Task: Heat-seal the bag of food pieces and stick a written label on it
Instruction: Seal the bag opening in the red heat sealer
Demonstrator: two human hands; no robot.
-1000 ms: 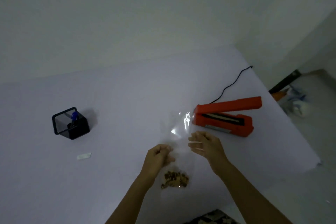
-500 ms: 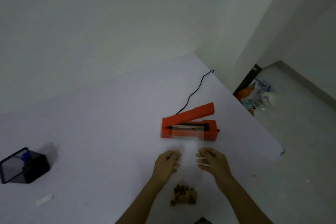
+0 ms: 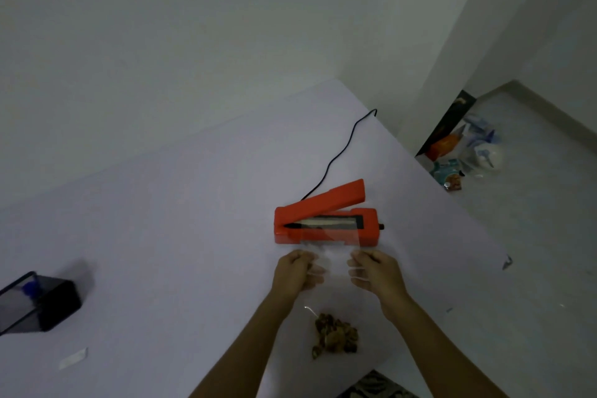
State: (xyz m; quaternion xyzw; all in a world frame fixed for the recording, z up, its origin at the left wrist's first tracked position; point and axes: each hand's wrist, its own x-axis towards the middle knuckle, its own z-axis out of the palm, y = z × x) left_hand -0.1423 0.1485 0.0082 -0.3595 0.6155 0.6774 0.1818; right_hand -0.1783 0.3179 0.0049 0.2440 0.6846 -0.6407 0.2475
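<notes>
A clear plastic bag (image 3: 332, 271) lies on the white table (image 3: 181, 236), with brown food pieces (image 3: 336, 336) bunched at its near end. My left hand (image 3: 295, 271) pinches the bag's left side and my right hand (image 3: 376, 271) pinches its right side, just below the open mouth. The mouth rests over the front of the orange heat sealer (image 3: 326, 223), whose arm is raised. A small white label (image 3: 72, 359) lies flat at the near left of the table.
A black mesh pen holder (image 3: 35, 304) with a blue-capped pen stands at the left edge. The sealer's black cord (image 3: 339, 152) runs to the table's far edge. Bags and clutter (image 3: 468, 152) sit on the floor to the right, past the table's right edge.
Both hands carried the bag's open end forward to the sealer, so its mouth now lies over the sealer's front. The view swung right, shifting the pen holder and label leftward.
</notes>
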